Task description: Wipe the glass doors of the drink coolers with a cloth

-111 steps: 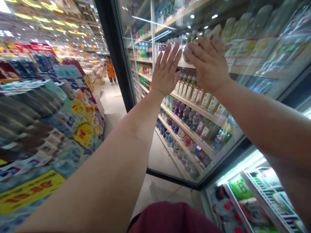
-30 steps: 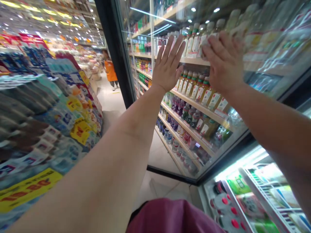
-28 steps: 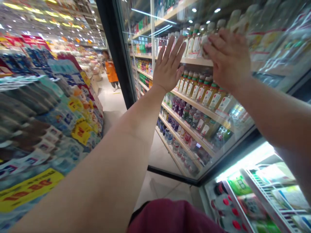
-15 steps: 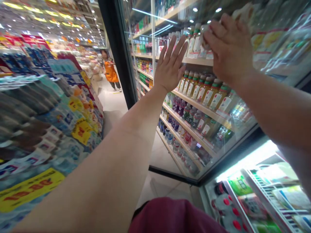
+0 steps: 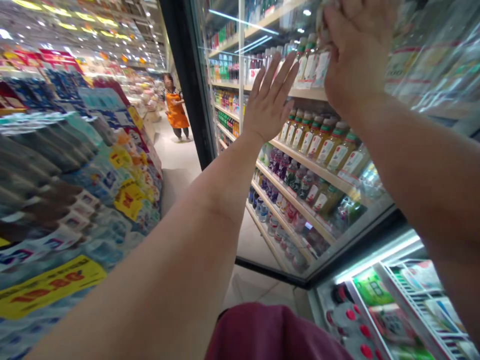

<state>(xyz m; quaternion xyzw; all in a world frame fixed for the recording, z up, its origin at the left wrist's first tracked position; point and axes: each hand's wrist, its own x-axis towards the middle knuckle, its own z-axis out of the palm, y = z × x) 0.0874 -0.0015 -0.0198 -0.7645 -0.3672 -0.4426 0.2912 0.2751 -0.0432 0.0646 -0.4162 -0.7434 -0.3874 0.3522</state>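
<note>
The left hand (image 5: 269, 97) stands at twelve o'clock, palm flat toward the glass door (image 5: 183, 75) of a drinks cooler, its fingers (image 5: 279, 70) spread apart and gripping nothing; that open palm reads as bracing the door rather than taking an item. The right hand (image 5: 356, 55) sits at one o'clock, its fingers (image 5: 350, 20) curled together around a pale plastic bottle (image 5: 323, 20). The top edge of the view cuts the bottle off, so the grip looks clamped but is partly hidden. Just below stand green-capped juice bottles (image 5: 318, 142) on a shelf (image 5: 305, 93). At eleven o'clock a person in an orange apron (image 5: 173, 110) stands down the aisle, and a stacked promotional display (image 5: 75, 175) fills nine o'clock.
</note>
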